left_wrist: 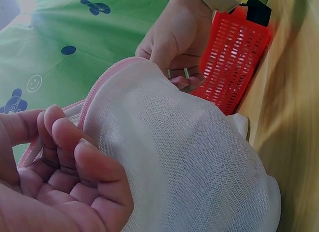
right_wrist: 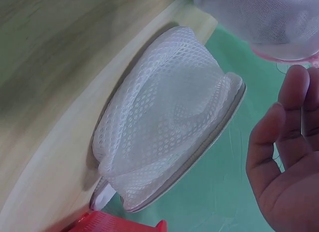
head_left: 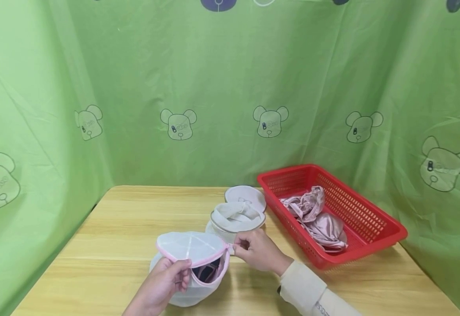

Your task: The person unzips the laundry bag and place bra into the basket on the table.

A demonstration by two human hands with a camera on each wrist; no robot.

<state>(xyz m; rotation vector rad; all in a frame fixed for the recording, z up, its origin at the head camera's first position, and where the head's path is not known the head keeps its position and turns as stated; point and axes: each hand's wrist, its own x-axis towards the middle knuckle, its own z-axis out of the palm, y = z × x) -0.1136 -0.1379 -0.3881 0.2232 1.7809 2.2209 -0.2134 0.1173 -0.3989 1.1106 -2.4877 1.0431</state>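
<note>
A white mesh laundry bag (head_left: 192, 295) with a pink zipper (head_left: 214, 257) stands on the table, its lid partly unzipped. Through the gap shows a dark item (head_left: 207, 271), mostly hidden inside. My left hand (head_left: 166, 278) pinches the zippered edge at the front, fingers curled over it in the left wrist view. At the zipper's right end, my right hand (head_left: 259, 250) pinches a small piece between thumb and forefinger, the piece itself covered by the fingertips. Behind the right hand sits a second white mesh bag (right_wrist: 164, 117) with a grey zipper, its lid folded back.
At the right stands a red perforated basket (head_left: 365, 215) holding crumpled pinkish satin cloth (head_left: 324, 230). The second bag's round lid (head_left: 245, 197) lies near the basket's left side. A green curtain (head_left: 222, 153) with bear prints surrounds the wooden table (head_left: 95, 254).
</note>
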